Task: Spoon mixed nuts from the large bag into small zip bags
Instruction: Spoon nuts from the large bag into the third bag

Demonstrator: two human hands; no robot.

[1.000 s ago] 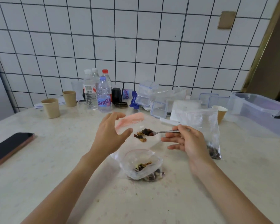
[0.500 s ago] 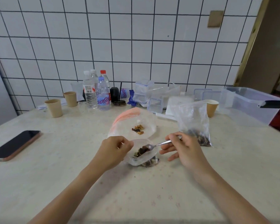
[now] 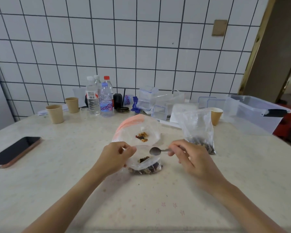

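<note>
Nuts bag (image 3: pixel 144 163) on pale table (image 3: pixel 57 165) by tiled wall (image 3: pixel 141 47); left fingers (image 3: pixel 124 148) pinch it, right grip spoon (image 3: pixel 155 151).

The water bottle (image 3: pixel 106 103) label shows partial lettering "ante".

I see soft, even daylight and a bright scene; shadows under my forearms on the table (image 3: pixel 57 165) are faint. Wide-angle distortion bows the tiled wall (image 3: pixel 141 47) towards the edges. Everything looks slightly soft, with the right edge dim.
</note>
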